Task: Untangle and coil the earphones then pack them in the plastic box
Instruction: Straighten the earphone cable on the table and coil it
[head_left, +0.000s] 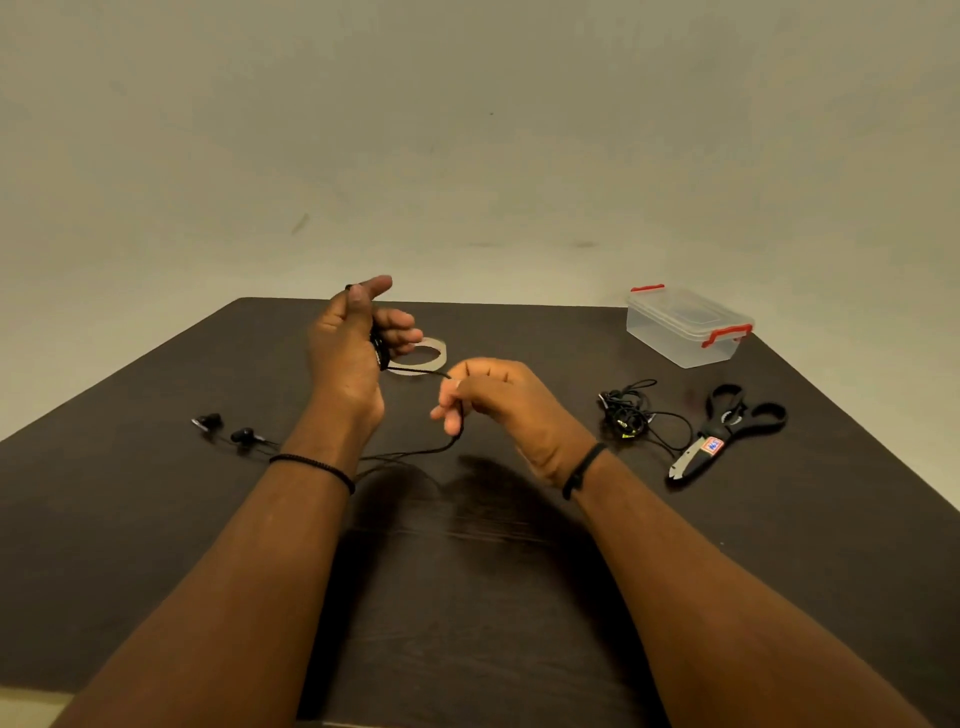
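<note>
While the left hand holds the coiled turns and the right hand's fingers pinch the cord, the light, limp earphones trail left across the tabletop, best gripped along the cord.

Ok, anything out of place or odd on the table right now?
Only the second pair of earphones, a tangled heap left of the scissors. The plastic box sits upright, lid on. Nothing looks spilled or broken.
</note>
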